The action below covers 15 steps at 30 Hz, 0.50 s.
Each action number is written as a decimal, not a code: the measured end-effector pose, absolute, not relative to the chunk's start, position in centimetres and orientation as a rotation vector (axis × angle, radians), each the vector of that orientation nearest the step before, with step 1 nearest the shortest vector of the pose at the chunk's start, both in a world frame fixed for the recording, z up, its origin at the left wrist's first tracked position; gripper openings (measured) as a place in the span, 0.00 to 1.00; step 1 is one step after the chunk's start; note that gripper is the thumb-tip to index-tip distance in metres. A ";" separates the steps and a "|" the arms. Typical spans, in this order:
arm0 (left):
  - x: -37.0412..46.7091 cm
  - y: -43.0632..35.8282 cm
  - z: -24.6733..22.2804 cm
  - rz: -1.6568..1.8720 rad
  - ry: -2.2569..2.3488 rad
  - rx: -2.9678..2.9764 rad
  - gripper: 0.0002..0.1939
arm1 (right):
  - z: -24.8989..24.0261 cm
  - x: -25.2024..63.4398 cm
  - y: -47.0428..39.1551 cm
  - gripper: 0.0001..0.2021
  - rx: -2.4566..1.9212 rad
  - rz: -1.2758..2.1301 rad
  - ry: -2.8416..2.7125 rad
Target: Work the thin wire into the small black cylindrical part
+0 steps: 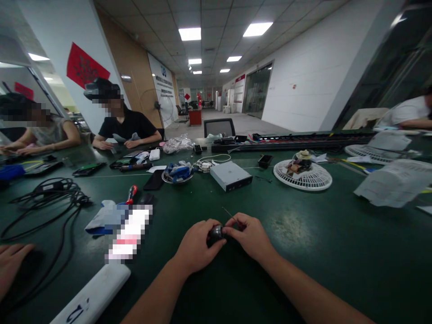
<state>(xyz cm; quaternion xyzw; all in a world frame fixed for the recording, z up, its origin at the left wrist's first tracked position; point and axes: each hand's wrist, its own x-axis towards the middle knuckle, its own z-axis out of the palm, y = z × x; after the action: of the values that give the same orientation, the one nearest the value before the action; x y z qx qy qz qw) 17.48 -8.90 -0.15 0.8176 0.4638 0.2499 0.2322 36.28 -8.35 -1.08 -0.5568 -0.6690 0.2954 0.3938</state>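
My left hand [197, 245] is closed around a small dark, shiny rounded part [216, 232], low over the table in front of me. Its exact kind is hard to tell, since my fingers cover much of it. Against its right side, the fingertips of my right hand [251, 235] are pinched together. A thin metal rod [228, 213] sticks out of that pinch, pointing up and to the left; its other end is hidden by my fingers.
On the green table [303, 265] lie an optical disc drive [231, 175], a bowl [177, 175] of blue-and-white pieces, a white fan grille [302, 175], gloves [106, 217] and black cables [50, 193]. Another person's hand [13, 265] rests at left. Two people sit across, left.
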 end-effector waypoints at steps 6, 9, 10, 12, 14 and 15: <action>17.3 -8.8 -0.4 0.720 1.257 2.250 0.14 | -0.8 36.4 -8.3 0.10 -1.357 0.870 -1.792; 17.2 -8.7 -0.4 0.726 1.264 2.258 0.14 | -0.6 36.5 -8.2 0.12 -1.325 0.931 -1.812; 17.2 -8.7 -0.4 0.727 1.266 2.259 0.14 | -0.5 36.5 -8.2 0.11 -1.327 0.949 -1.810; 17.1 -8.7 -0.5 0.721 1.271 2.260 0.14 | -0.5 36.5 -8.3 0.09 -1.344 0.949 -1.761; 17.1 -8.6 -0.5 0.705 1.273 2.261 0.14 | -0.4 36.3 -8.4 0.07 -1.353 0.880 -1.711; 17.1 -8.6 -0.6 0.697 1.272 2.262 0.14 | -0.3 36.2 -8.5 0.07 -1.342 0.835 -1.712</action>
<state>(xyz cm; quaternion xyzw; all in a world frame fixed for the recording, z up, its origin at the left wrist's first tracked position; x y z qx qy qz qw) 17.08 -8.57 -0.58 0.8202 0.4612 0.2525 0.2251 36.25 -8.54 -0.31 -0.5293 -0.6751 0.3291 0.3947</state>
